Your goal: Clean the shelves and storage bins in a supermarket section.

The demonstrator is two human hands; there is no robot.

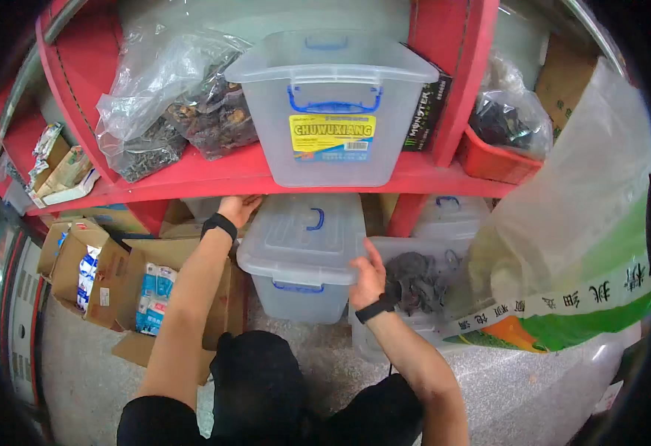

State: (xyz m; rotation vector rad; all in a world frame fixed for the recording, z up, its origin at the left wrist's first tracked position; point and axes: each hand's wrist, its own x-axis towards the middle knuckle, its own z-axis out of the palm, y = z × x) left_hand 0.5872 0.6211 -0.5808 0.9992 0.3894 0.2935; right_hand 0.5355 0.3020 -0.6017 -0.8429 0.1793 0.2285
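Note:
A lidded clear plastic storage box (297, 234) with blue handles sits on the floor, its rear part under a red shelf (202, 179). My left hand (239, 209) is at the shelf's front edge, near the box's rear left corner; whether it grips anything is hidden. At the box's right side is my right hand (367, 276), its thumb and fingers at the lid's rim; a firm hold cannot be made out. Directly above, an open clear plastic box (333, 134) with a blue handle and a yellow label stands on the shelf.
Plastic bags of dried goods (214, 117) lie on the shelf, left of the open box. Open cardboard boxes (116, 279) with packets stand on the floor at left. To the right are a plastic tub (370, 334) with dark contents and a large printed sack (570, 223).

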